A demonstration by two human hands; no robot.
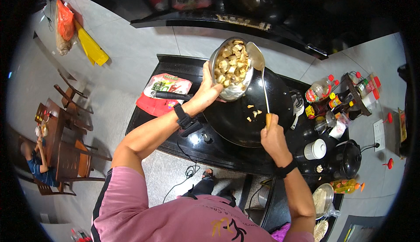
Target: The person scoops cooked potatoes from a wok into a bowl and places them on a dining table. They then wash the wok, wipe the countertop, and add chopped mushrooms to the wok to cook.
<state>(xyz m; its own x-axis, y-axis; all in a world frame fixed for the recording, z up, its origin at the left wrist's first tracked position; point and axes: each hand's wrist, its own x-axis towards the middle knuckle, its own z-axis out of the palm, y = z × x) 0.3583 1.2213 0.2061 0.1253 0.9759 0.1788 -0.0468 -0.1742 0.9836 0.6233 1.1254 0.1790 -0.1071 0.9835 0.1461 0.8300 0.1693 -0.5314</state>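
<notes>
My left hand (207, 88) is closed on the rim of a metal bowl (235, 95), which is tilted over the wok. Pale brown diced chunks (232, 63) fill much of the bowl. In my right hand (274, 139) is the wooden-ended handle of a metal spatula (255, 56); its broad head is at the bowl's right rim. Below lies a large black wok (232, 126) with a few small pale pieces (255, 112) in it. The wok's black handle (172, 95) points left, under my left forearm.
A red and white package (160, 104) lies left of the wok. Sauce bottles (321, 91) and a rack (355, 91) stand at the right. Nearer are a white lidded jar (315, 149), a black pot (345, 158) and an oil bottle (345, 186). At far left, a person (41, 163) sits by a wooden table.
</notes>
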